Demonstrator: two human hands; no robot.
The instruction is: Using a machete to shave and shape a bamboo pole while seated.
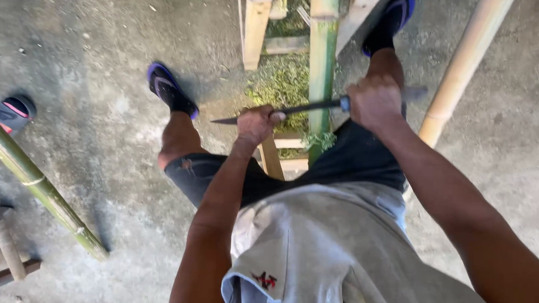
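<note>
Two hands, left [255, 124] and right [373, 102], each grip tight on one knife [307, 108] across one green bamboo pole [321, 66].

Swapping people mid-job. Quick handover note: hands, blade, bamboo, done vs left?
Left hand: gripping the blade near its tip end.
Right hand: closed on the handle end.
Blade lies crosswise against the green bamboo pole, which rests on a wooden frame between the feet.
Done: green shavings lie piled under the frame.
Left: pole is green above the blade, so scraping looks unfinished.
Other poles lie left and right.
</note>
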